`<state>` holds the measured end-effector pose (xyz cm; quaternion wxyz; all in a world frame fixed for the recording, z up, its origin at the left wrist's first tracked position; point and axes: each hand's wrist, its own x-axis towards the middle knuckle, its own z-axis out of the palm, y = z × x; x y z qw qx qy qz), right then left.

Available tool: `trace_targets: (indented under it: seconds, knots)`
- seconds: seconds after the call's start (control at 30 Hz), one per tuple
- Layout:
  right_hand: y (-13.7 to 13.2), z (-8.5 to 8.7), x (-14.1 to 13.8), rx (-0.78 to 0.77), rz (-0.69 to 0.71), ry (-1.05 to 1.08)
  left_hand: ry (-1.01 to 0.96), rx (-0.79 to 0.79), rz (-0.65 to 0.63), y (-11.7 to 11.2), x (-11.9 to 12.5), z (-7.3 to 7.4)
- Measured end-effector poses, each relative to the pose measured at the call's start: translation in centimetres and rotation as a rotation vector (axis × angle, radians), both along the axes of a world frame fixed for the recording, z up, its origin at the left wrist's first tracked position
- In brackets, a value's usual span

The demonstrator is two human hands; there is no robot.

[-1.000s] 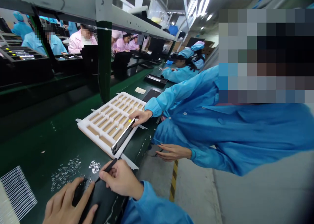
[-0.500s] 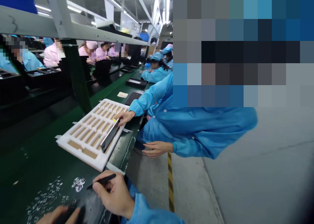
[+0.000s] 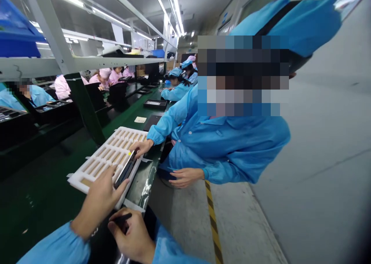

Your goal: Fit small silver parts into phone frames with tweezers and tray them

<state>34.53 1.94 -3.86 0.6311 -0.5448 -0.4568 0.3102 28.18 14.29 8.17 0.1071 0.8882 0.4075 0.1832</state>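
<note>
My left hand (image 3: 100, 198) reaches over the near end of a white slotted foam tray (image 3: 75, 180), thumb and fingers apart. Between them lies the lower end of a slim phone-shaped device (image 3: 125, 172), dark with a silvery edge; whether I touch it is unclear. A co-worker's hand (image 3: 141, 148) holds its far end, by a small yellow sticker. Low on the table edge, my right hand (image 3: 133, 235) is closed around a slim black pen-like tool (image 3: 123, 218), whose tip is hidden. The co-worker's other hand (image 3: 187, 177) hangs empty beside the table.
A co-worker in a blue smock (image 3: 232, 148) stands at the right. Along the green table (image 3: 58, 152) are a small pale paper (image 3: 140, 119), a black tray (image 3: 155, 104) and a rack post (image 3: 87, 109). Yellow-black tape (image 3: 213, 221) marks the floor.
My left hand has come up from the bottom edge, without the dark blurred thing near it, to the device's near end. My right hand still holds the black tool. The view has tilted up.
</note>
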Motion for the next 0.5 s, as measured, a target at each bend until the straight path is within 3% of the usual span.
trace_targets:
  seconds: [0.1, 0.2, 0.37, 0.5]
  knots:
    - [0.3, -0.6, 0.0, -0.008, -0.014, 0.007, 0.017, -0.012, 0.045, 1.3, 4.5, -0.4]
    - [0.6, -1.3, 0.0, 0.007, -0.053, -0.011, 0.015, -0.022, 0.076, 1.6, 6.2, -0.8]
    - [0.6, -1.2, 0.3, 0.010, -0.044, -0.026, -0.024, -0.009, 0.079, 1.2, 5.1, -0.1]
    - [0.6, -0.5, 0.4, -0.030, -0.007, -0.003, -0.103, 0.034, 0.059, 0.3, 1.8, 1.6]
